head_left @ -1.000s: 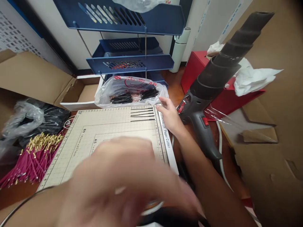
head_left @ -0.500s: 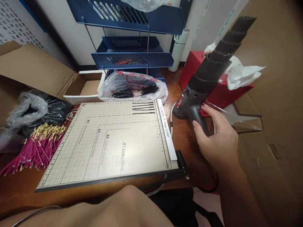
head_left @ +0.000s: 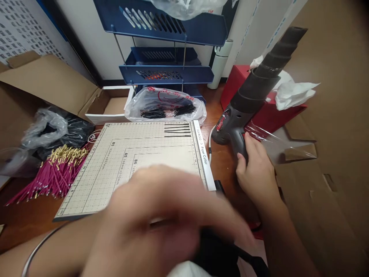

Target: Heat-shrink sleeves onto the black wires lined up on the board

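Observation:
My right hand (head_left: 255, 169) is closed round the handle of a dark grey pistol-grip blower (head_left: 242, 104). Its stepped nozzle points up and to the right. My left hand (head_left: 161, 207) is smeared by motion in the foreground, above the near part of the paper cutter (head_left: 150, 138). Its fingers are too blurred to tell whether they hold anything. Several thin black wires (head_left: 177, 130) lie side by side on the board's far right, near the white cutting rail (head_left: 204, 154).
Magenta wires with gold ends (head_left: 63, 169) lie left of the board, beside an open cardboard box (head_left: 52, 80). Behind are a clear bag (head_left: 132, 105) of black wires and a blue rack (head_left: 170, 73). A red tissue box (head_left: 235, 79) and pale bottle (head_left: 219, 65) stand farther back.
My left hand has swung up into the foreground over the cutter's near edge. My right hand's fingers have closed round the blower's handle. The view has shifted slightly.

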### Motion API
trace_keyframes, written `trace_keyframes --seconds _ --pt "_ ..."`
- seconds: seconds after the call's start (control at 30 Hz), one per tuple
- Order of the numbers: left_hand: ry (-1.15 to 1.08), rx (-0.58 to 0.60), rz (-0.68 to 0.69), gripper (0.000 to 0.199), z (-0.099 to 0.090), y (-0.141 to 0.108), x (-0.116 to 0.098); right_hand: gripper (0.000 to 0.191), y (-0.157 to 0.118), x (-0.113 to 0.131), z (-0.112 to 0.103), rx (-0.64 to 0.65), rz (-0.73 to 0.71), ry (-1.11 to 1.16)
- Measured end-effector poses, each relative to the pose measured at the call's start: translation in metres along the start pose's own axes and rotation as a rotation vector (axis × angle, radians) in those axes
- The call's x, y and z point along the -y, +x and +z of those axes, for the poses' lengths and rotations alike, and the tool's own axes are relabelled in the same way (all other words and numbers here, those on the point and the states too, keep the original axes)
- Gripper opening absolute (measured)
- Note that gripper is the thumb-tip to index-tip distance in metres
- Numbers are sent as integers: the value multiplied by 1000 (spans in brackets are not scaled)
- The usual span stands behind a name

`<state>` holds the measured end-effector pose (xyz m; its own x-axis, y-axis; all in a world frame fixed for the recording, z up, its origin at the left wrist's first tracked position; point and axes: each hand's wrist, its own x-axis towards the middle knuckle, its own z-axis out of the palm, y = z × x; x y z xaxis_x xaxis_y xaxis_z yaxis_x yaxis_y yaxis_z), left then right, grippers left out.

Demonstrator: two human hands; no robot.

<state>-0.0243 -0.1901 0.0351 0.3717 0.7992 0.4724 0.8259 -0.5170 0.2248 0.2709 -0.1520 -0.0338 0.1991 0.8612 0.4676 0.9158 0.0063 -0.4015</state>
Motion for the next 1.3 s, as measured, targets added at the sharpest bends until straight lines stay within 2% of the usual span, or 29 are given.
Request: trace_keyframes --seconds 0.07,0.17,0.23,0.27,0.33,0.37,0.43,0.5,0.63,0.7,0.73,0.8,0.83,0.93,1.03,1.17,1.3 --pt "-319 2 27 67 16 44 19 60 0 3 -2 4 10 8" --pt "-759 -38 -99 41 49 95 50 48 7 18 -8 -137 62 156" --pt "-792 -77 -205 39 69 116 69 42 20 32 -15 -218 190 490" --pt "-770 -88 -232 38 77 122 78 42 29 39 -18 -141 269 725" --pt "-717 -118 -262 37 87 128 92 55 49 49 -24 155 373 1168" --pt "-694 -130 -266 37 90 129 97 58 59 51 -25 254 409 1331" --pt "-659 -152 -257 37 92 130 103 48 78 52 -22 353 473 1569" --pt "-638 -155 -242 36 93 130 106 43 90 49 -14 344 603 1881" --pt "-579 -112 -227 34 94 131 106 62 97 41 3 307 1034 2738" --pt "-552 -100 -221 34 94 131 106 70 94 41 7 313 1190 3008" --pt "-543 -99 -219 34 94 130 106 71 92 42 9 316 1208 3074" --pt "-526 -98 -212 34 94 129 107 67 88 44 12 326 1123 3068" --pt "-516 -92 -206 34 94 129 107 62 86 45 13 333 1043 2990" --pt "-482 -70 -204 33 95 127 109 50 77 54 15 389 779 2494" --pt "-435 -29 -256 33 95 125 112 49 66 71 9 442 560 1995" --pt "-397 1 -290 32 95 123 115 48 58 99 -7 222 537 1690" --pt "-368 20 -282 37 94 122 116 44 76 114 -16 43 243 1424"
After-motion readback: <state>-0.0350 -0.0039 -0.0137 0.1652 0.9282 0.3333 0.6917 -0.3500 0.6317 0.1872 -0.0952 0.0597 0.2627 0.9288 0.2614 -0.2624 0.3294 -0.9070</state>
